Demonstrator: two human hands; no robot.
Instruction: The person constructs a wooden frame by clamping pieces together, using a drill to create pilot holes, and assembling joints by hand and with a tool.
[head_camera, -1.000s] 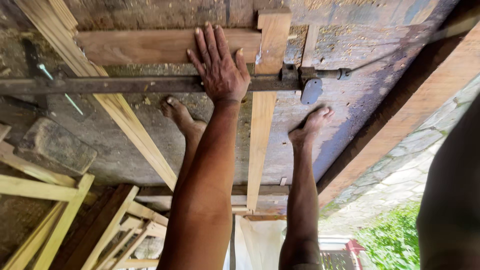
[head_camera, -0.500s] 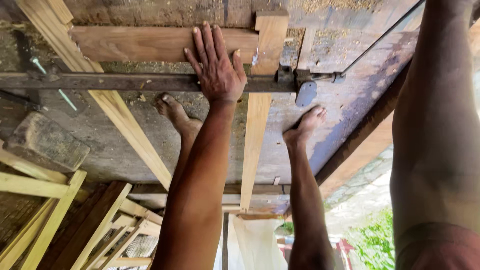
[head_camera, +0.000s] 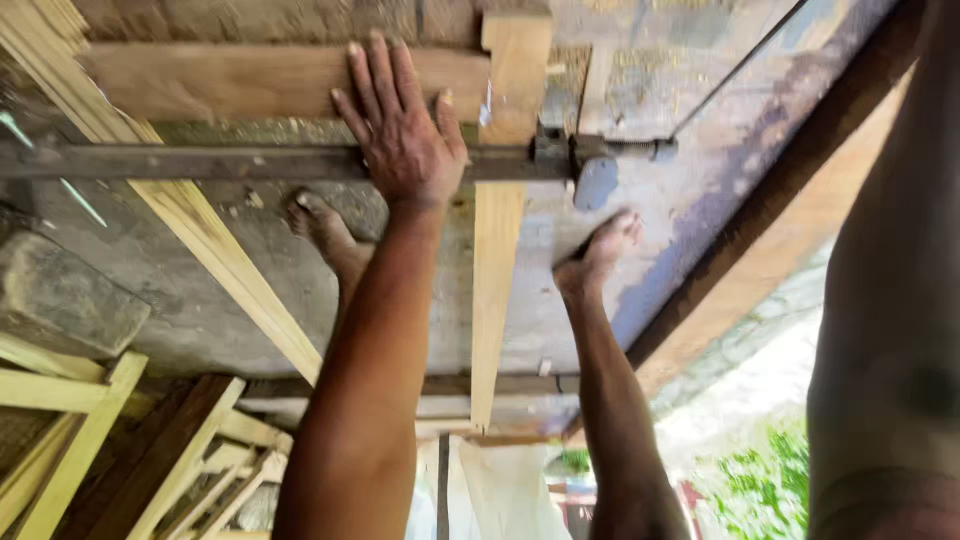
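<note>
We note the left hand (head_camera: 400, 130) pressed flat, fingers spread, on a wooden board (head_camera: 230, 80) and across the metal bar clamp (head_camera: 250, 162); grip apart, clamping nothing. Board lies on the concrete floor (head_camera: 200, 290), butted vs. an upright plank (head_camera: 497, 300). Right hand is out of frame; only the forearm (head_camera: 890, 300) shows, grip n/a. Two bare feet (head_camera: 325, 230) stand nr. the plank.

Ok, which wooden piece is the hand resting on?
The wide brown board lying crosswise at the top: the left hand lies flat on it. The upright strip and the diagonal strip are pale and narrow.
</note>
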